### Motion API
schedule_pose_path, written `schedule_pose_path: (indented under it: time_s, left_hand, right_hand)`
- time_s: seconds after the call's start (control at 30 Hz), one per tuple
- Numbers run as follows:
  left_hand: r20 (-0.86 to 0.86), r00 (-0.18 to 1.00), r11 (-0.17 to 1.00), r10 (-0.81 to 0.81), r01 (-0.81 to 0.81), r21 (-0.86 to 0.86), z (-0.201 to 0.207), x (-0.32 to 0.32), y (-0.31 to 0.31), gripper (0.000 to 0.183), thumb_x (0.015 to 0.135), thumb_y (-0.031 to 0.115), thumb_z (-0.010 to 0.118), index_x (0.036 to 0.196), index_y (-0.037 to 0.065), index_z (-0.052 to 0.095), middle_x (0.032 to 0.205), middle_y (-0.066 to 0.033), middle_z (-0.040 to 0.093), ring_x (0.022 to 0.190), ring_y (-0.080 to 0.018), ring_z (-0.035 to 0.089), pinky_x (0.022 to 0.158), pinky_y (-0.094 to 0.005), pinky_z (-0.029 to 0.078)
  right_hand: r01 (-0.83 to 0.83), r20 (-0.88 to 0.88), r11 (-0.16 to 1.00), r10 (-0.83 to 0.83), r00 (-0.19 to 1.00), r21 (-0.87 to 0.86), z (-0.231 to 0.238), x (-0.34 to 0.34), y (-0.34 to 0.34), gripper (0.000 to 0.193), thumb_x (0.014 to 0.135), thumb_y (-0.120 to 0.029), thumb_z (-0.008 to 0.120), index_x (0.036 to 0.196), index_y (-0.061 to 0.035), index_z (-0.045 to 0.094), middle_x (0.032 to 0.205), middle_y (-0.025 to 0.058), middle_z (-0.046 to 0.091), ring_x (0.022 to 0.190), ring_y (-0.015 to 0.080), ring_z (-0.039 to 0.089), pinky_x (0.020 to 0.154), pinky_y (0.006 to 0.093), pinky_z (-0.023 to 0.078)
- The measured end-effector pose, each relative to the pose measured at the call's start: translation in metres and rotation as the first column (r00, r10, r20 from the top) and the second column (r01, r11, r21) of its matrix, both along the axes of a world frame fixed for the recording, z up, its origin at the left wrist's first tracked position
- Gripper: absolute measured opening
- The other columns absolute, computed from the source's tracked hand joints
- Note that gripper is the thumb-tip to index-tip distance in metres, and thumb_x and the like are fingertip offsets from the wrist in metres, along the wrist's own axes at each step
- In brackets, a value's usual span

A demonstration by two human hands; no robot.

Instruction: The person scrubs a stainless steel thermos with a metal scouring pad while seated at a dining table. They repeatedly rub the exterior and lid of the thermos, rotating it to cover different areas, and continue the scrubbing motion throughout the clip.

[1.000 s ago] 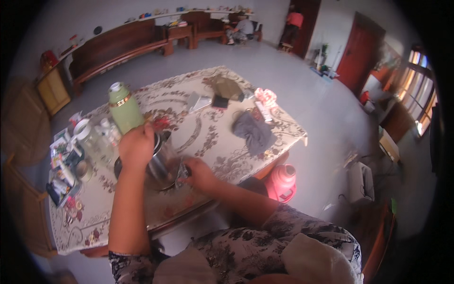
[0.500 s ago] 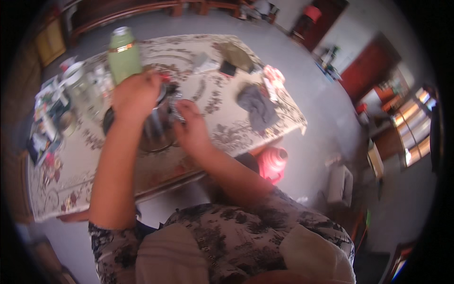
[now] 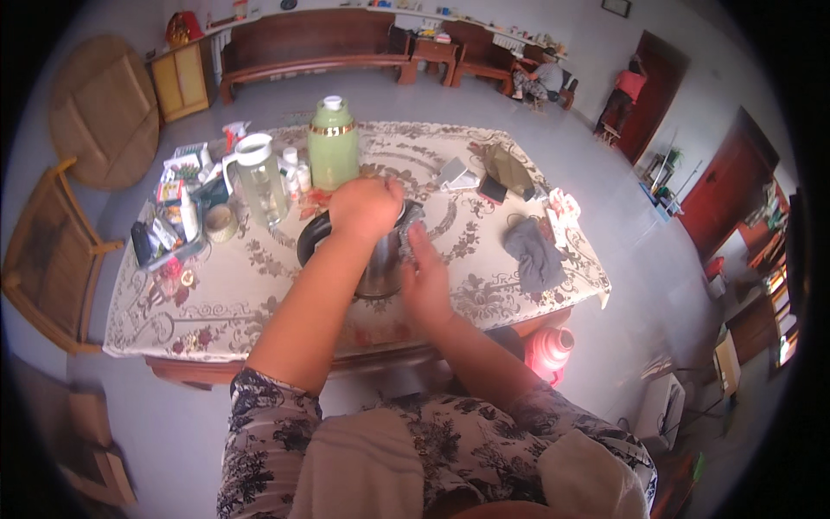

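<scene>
A shiny steel kettle [image 3: 378, 275] with a dark curved handle [image 3: 315, 240] stands on the near part of the patterned tablecloth [image 3: 285, 320]. Over its top, my left hand [image 3: 367, 208] is closed; the fingers curl away from view, and the part they grip is hidden. On the kettle's right side, my right hand [image 3: 425, 281] has its fingers bent around a small, silvery, crinkled thing [image 3: 405, 240] pressed to the steel wall. A green thermos flask [image 3: 334, 151] rises just behind my left hand.
Left on the table are a lidded clear jug [image 3: 262, 186], small bottles and a crowded tray [image 3: 186, 246]. To the right lie a grey cloth [image 3: 533, 255] and a dark wallet-like item [image 3: 493, 189]. A pink flask [image 3: 549, 350] is on the floor. Two people are far off.
The view has swung, so the table and both hands appear farther right and more of the room shows. Both hands remain at the kettle; the right fingers look a little lower along its side.
</scene>
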State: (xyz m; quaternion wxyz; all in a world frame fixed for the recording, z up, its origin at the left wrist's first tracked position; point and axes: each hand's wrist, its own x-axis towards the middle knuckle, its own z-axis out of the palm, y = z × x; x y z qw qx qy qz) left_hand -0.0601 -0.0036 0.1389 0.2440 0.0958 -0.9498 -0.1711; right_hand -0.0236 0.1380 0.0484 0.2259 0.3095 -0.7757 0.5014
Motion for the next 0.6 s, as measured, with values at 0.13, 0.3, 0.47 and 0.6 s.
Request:
schedule_pose_path:
  time_s: [0.13, 0.3, 0.47, 0.6]
  left_hand:
    - [0.000, 0.998, 0.994, -0.070, 0.070, 0.089, 0.001, 0.005, -0.015, 0.046, 0.093, 0.037, 0.035, 0.089, 0.009, 0.071, 0.088, -0.0168, 0.070, 0.083, -0.0374, 0.066, 0.077, -0.0493, 0.051]
    - [0.084, 0.996, 1.000, -0.020, 0.019, 0.016, 0.003, -0.003, 0.007, 0.050, 0.093, 0.038, 0.032, 0.091, 0.007, 0.070, 0.094, -0.0188, 0.069, 0.088, -0.0391, 0.065, 0.081, -0.0491, 0.050]
    - [0.093, 0.996, 1.000, 0.001, -0.003, 0.017, 0.004, -0.001, 0.000, 0.052, 0.095, 0.038, 0.030, 0.096, 0.006, 0.070, 0.098, -0.0185, 0.069, 0.092, -0.0387, 0.065, 0.085, -0.0489, 0.049]
    - [0.075, 0.997, 1.000, 0.000, 0.001, -0.008, 0.005, 0.000, 0.004, 0.052, 0.096, 0.039, 0.029, 0.099, 0.006, 0.069, 0.098, -0.0183, 0.069, 0.092, -0.0385, 0.065, 0.085, -0.0481, 0.050]
  right_hand:
    - [0.004, -0.204, 0.997, 0.012, 0.979, 0.077, -0.002, -0.002, -0.024, 0.061, 0.083, 0.006, 0.047, 0.142, 0.0044, 0.035, 0.146, 0.0307, 0.032, 0.126, 0.0444, 0.046, 0.105, 0.0398, 0.041]
    - [0.107, 0.165, 0.994, -0.107, 0.980, 0.010, -0.066, -0.024, 0.007, 0.057, 0.084, 0.006, 0.046, 0.140, 0.0008, 0.040, 0.133, 0.0280, 0.050, 0.112, 0.0410, 0.057, 0.095, 0.0388, 0.046]
    - [0.093, 0.522, 0.985, -0.003, 0.853, -0.147, -0.071, -0.019, 0.010, 0.051, 0.081, 0.006, 0.050, 0.132, -0.0028, 0.053, 0.103, 0.0175, 0.064, 0.092, 0.0304, 0.062, 0.086, 0.0332, 0.048]
    - [0.106, 0.157, 0.954, -0.063, 0.986, -0.281, -0.060, -0.023, 0.015, 0.042, 0.070, 0.011, 0.058, 0.109, -0.0028, 0.064, 0.096, 0.0075, 0.056, 0.090, 0.0218, 0.056, 0.082, 0.0292, 0.046]
